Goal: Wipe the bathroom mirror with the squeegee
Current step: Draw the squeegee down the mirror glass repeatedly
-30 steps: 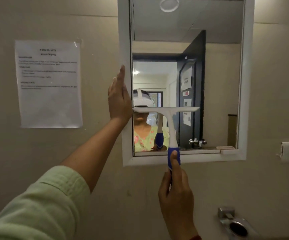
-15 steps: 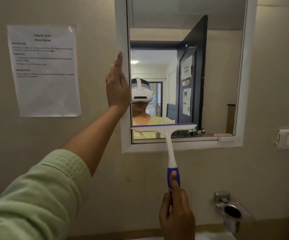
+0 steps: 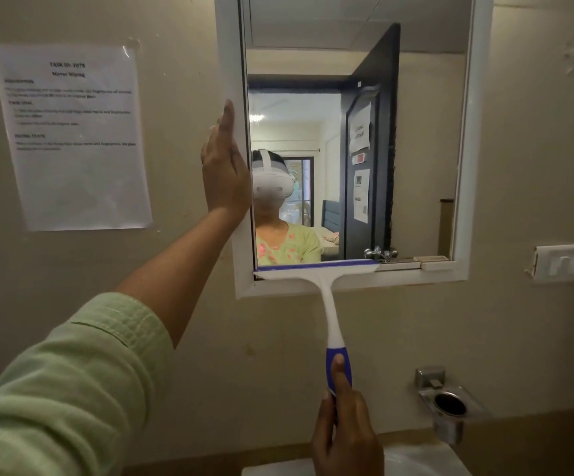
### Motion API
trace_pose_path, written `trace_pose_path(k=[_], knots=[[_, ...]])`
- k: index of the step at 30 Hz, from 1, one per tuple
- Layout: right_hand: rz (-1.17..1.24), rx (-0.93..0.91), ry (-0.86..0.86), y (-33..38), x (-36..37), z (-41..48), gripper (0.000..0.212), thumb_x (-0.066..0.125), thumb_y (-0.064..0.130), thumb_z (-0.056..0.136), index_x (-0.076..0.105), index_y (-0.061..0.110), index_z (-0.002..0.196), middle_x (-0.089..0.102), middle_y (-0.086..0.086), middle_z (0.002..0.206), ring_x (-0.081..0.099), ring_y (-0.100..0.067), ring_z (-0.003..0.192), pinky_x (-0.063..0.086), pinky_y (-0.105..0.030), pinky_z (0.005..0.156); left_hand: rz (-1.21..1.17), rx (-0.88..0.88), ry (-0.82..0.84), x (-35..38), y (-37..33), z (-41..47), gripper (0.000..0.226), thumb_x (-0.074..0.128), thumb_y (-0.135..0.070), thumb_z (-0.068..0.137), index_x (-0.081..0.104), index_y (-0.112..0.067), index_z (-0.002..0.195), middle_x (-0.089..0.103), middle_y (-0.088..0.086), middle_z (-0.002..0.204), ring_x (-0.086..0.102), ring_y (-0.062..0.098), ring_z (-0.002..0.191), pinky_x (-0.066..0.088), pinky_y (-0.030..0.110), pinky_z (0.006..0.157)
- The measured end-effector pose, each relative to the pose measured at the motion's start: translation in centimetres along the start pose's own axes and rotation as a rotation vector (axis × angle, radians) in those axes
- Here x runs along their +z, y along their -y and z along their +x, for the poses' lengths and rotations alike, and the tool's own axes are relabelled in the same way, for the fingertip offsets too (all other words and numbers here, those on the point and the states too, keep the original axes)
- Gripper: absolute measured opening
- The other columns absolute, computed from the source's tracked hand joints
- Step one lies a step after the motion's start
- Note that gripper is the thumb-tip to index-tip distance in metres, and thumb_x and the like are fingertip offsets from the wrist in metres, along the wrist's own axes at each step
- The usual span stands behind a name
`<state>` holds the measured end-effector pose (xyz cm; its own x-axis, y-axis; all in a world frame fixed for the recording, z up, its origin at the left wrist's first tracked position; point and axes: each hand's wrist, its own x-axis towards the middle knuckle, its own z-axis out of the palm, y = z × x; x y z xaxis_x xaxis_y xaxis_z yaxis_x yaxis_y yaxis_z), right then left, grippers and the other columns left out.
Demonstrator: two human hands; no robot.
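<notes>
One sheet is taped to the wall on the far left. Its top line reads "TASK ID: 1078", with "Mirror Wiping" under it. The smaller print below is too blurred to read.

Next comes the left hand, laid flat on the left side of the white frame, fingers straight and pressed together, pointing up.

There's one mirror. In its reflection a dark door carries two paper notices and a small red label, the writing too small to make out.

One squeegee, and it's right down at the bottom of the glass. The blue-edged blade lies level along the lower left part of the mirror, touching the bottom frame, and the white neck runs down over the wall to a blue grip.

The right hand grips that blue handle from below, fingers curled round it and thumb stretched up along the front.

Further right there's one metal holder on the wall, a white sink at the bottom edge, and one switch plate at the far right.
</notes>
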<state>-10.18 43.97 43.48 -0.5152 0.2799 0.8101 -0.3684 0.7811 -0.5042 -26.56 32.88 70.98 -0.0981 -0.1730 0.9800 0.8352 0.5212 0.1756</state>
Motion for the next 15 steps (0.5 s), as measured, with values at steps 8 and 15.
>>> trace_pose_path(k=[8, 15], knots=[[0.184, -0.006, -0.141, 1.1, -2.4, 2.5, 0.062, 0.053, 0.024, 0.085, 0.025, 0.042, 0.137, 0.054, 0.012, 0.082, 0.055, -0.007, 0.056, 0.049, -0.016, 0.053, 0.014, -0.022, 0.009, -0.1, 0.0, 0.0, 0.044, 0.029, -0.003, 0.097, 0.03, -0.007, 0.141, 0.04, 0.009, 0.145, 0.039, 0.026, 0.133, 0.031, 0.042, 0.111], [0.277, -0.146, -0.262, 3.1, -5.6, 15.3, 0.044, 0.035, 0.038, 0.093, 0.026, 0.04, 0.136, 0.058, -0.008, 0.106, 0.053, -0.008, 0.074, 0.045, -0.016, 0.06, 0.002, -0.032, 0.011, -0.1, 0.1, 0.0, 0.045, 0.031, -0.003, 0.097, 0.028, -0.01, 0.142, 0.042, 0.01, 0.144, 0.039, 0.03, 0.132, 0.031, 0.044, 0.111]])
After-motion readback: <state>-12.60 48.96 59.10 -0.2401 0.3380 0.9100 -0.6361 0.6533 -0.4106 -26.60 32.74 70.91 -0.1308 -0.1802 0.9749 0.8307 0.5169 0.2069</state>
